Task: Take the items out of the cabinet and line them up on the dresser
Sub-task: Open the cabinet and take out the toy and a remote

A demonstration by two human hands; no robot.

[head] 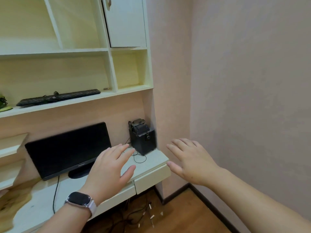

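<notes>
Both hands are spread flat and carry nothing: the left hand [107,167], with a dark-faced smartwatch on a pale band [80,199], hovers over the pale wooden desk surface [151,161]; the right hand [190,161] hangs just past its corner, likely poised to reach. The white cabinet door with a metal handle [126,22] is shut above (so the task's items are hidden behind it, if there). A black box-shaped speaker [143,142] fills the corner; a flat black monitor [67,148] stands beside it, and a black keyboard [58,97] lies on the shelf.

You're in a home study corner: monitor [67,148] on the desk [151,160], keyboard [58,97] shelved above, pink walls [244,81], wood floor [190,214].
</notes>
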